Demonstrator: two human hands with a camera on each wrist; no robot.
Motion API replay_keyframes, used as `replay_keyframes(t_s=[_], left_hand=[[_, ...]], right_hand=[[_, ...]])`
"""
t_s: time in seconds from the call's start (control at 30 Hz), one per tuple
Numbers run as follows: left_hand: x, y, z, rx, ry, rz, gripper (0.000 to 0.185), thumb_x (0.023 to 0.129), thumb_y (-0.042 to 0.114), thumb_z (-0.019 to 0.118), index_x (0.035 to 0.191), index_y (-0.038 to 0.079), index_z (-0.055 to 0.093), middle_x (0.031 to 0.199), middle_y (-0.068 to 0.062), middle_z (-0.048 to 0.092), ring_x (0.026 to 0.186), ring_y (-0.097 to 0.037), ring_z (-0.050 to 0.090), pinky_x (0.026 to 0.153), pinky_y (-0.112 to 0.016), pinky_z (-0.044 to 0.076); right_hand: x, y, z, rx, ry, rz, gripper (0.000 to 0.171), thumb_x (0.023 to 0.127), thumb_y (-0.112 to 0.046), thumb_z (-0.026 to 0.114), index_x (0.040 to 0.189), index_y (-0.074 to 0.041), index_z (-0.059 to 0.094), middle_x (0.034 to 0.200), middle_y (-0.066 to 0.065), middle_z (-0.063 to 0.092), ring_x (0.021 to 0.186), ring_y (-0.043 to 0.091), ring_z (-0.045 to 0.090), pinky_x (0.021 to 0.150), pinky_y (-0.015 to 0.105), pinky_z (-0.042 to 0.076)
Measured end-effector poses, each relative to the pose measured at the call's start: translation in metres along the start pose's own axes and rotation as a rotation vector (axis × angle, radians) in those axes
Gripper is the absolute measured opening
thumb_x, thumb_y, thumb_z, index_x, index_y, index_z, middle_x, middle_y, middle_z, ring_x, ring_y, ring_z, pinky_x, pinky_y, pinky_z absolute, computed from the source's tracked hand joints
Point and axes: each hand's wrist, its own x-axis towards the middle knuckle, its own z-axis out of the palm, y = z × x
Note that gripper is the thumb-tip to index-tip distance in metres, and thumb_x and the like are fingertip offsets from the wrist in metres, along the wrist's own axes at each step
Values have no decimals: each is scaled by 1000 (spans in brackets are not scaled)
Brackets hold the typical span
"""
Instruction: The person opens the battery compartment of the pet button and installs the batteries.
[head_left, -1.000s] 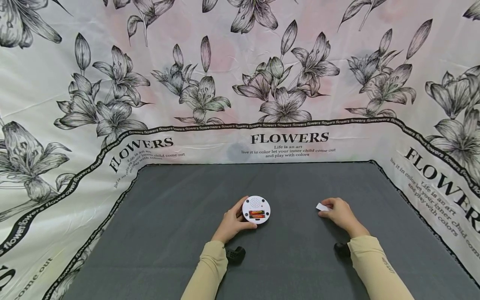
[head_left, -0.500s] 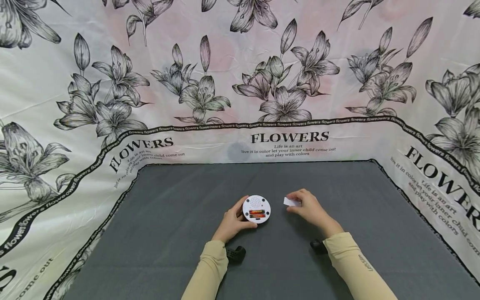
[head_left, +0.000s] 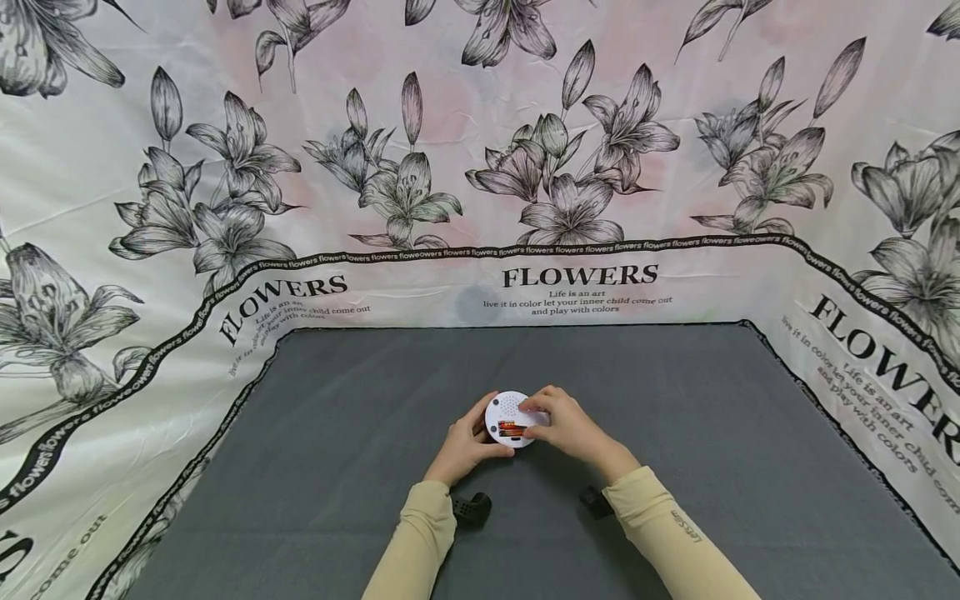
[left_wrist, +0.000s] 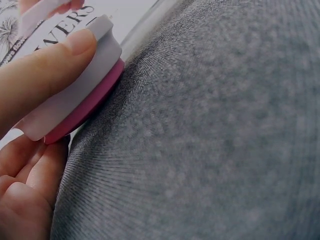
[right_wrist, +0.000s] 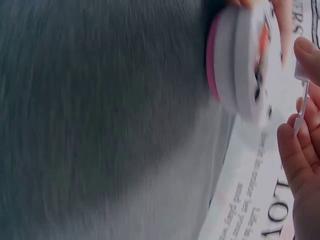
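Observation:
A round white device [head_left: 504,407] lies with its underside up, showing speaker holes, small dark feet and an uncovered compartment with red-and-black batteries [head_left: 512,429]. Its other face is pink [left_wrist: 95,97], turned down to the cloth in the left wrist view. My left hand [head_left: 459,448] grips the device by its left edge, thumb along the near rim. Over the right part of the device is my right hand [head_left: 572,429], pinching a small white battery cover [right_wrist: 301,71] between thumb and fingers. In the right wrist view the cover is apart from the device.
A dark grey cloth [head_left: 360,417] covers the table. White fabric [head_left: 420,292] with printed flowers and lettering rises behind and at both sides. A black wrist device [head_left: 471,510] sits by the left cuff and another dark one [head_left: 596,502] by the right.
My right hand has moved left with the battery cover, from the right side of the cloth to over the device. The left hand and the device have stayed in place.

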Motion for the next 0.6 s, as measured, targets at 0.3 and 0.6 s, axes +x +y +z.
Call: replay_keyframes(t_s=[0.3, 0.6], left_hand=[[3, -15, 0, 14, -6, 27, 93, 73, 12, 80, 148, 10, 25, 144, -7, 35, 127, -19, 39, 92, -28, 42], [-2, 11, -2, -3, -28, 11, 91, 73, 2, 78, 147, 6, 25, 145, -10, 33, 128, -20, 37, 94, -30, 41]], right_hand=[[5, -6, 23, -107, -55, -46, 30, 75, -11, 77, 103, -6, 68, 100, 4, 55, 93, 22, 50, 81, 41, 45], [6, -4, 27, -100, -32, -79, 28, 75, -9, 77, 101, -7, 67, 103, 5, 59, 95, 22, 50, 80, 40, 45]])
